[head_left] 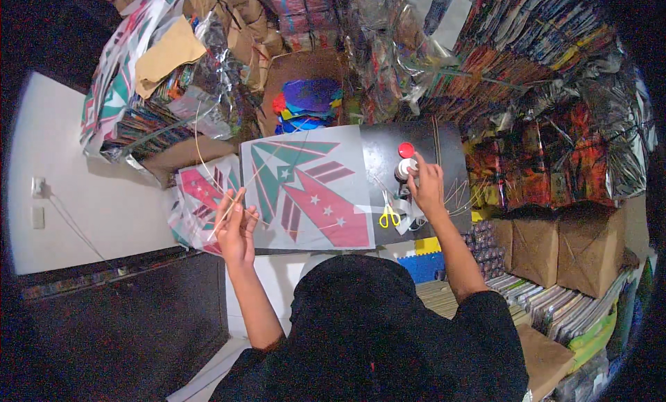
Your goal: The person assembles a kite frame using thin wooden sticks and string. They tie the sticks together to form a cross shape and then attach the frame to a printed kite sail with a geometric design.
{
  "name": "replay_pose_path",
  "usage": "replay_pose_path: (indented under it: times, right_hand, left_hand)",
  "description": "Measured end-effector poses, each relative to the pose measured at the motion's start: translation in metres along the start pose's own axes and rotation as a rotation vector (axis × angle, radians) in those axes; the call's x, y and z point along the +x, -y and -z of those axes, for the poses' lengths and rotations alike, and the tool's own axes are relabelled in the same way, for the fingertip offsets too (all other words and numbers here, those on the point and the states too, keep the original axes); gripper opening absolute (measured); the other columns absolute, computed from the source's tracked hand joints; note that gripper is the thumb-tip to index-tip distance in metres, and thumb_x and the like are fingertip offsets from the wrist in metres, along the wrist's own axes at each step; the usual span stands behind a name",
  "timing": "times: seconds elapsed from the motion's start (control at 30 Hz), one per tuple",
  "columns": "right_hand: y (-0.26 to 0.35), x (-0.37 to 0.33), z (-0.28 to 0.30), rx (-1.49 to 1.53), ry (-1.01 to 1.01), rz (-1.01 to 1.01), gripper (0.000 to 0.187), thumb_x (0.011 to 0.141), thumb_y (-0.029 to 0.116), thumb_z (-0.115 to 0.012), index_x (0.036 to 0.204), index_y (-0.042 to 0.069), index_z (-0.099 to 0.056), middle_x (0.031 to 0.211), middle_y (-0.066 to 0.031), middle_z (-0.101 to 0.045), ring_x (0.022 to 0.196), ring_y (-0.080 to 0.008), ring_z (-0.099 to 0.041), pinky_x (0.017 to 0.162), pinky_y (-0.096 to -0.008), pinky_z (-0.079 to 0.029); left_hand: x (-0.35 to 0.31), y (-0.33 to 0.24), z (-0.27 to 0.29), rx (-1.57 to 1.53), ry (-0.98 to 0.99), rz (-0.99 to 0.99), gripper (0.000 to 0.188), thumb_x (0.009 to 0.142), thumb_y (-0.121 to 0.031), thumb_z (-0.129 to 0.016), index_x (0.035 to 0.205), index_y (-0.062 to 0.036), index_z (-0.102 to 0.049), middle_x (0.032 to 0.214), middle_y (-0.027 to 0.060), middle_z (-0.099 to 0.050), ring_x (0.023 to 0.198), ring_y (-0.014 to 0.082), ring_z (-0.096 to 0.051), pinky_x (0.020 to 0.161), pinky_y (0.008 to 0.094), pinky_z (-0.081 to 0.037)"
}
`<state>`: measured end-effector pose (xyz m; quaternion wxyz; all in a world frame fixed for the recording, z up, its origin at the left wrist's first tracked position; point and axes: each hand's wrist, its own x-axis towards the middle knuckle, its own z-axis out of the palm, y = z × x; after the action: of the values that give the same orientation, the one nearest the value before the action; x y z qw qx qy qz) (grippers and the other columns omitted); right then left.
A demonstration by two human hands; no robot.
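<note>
My left hand (238, 230) is closed on thin, pale sticks (234, 201) that cross near its fingertips, raised over the left part of the table. Beneath them, a printed sheet (309, 194) with green, red and white shapes and stars lies flat. At the right, my right hand (426, 183) has its fingers apart, with the fingertips at a small white jar (402, 169). Just beyond the jar is a round red lid (406, 149). Yellow-handled scissors (389, 215) rest on the dark tabletop (388, 140), nearer to me than the jar.
More printed sheets (200, 188) hang over the table's left end. A carton (303, 63) with blue pieces stands behind the table. Stacked, plastic-wrapped bundles (513, 41) crowd the back and right. Brown paper-wrapped packages (590, 246) sit at the right, and a white wall (83, 173) is at the left.
</note>
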<state>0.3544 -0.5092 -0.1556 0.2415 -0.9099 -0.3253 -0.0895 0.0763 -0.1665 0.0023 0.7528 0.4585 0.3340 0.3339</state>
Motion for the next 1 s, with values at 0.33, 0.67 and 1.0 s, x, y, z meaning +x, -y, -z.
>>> replay_pose_path:
  times: [0.33,0.67,1.0]
  right_hand:
    - [0.005,0.013,0.008,0.253,-0.031,-0.207,0.066,0.082,0.011,-0.072,0.141,0.009,-0.043,0.096,-0.0047,-0.072,0.098,-0.0224,-0.063,0.103,-0.0398,-0.038]
    - [-0.021,0.017,-0.024,0.651,-0.037,-0.469,0.074,0.072,0.002,-0.081,0.137,0.006,-0.047,0.092,-0.0032,-0.061,0.076,-0.0112,-0.059,0.071,-0.0287,-0.051]
    - [-0.054,0.016,-0.044,1.139,0.143,-0.924,0.080,0.067,0.013,-0.090,0.132,0.007,-0.045,0.087,-0.0024,-0.062,0.067,-0.0128,-0.058,0.059,-0.0284,-0.048]
  left_hand:
    - [0.008,-0.006,-0.006,0.008,0.029,-0.022,0.047,0.095,-0.009,-0.065,0.138,-0.0021,-0.049,0.131,0.0162,-0.063,0.086,0.0173,-0.070,0.075,0.0310,-0.061]
    - [0.008,-0.006,0.000,-0.002,-0.005,-0.022,0.045,0.095,-0.009,-0.065,0.137,-0.0027,-0.051,0.129,0.0147,-0.064,0.086,0.0174,-0.071,0.074,0.0303,-0.061]
    - [0.007,-0.004,0.007,-0.021,0.002,-0.002,0.046,0.095,-0.008,-0.065,0.138,-0.0020,-0.049,0.129,0.0151,-0.064,0.087,0.0174,-0.071,0.074,0.0313,-0.062]
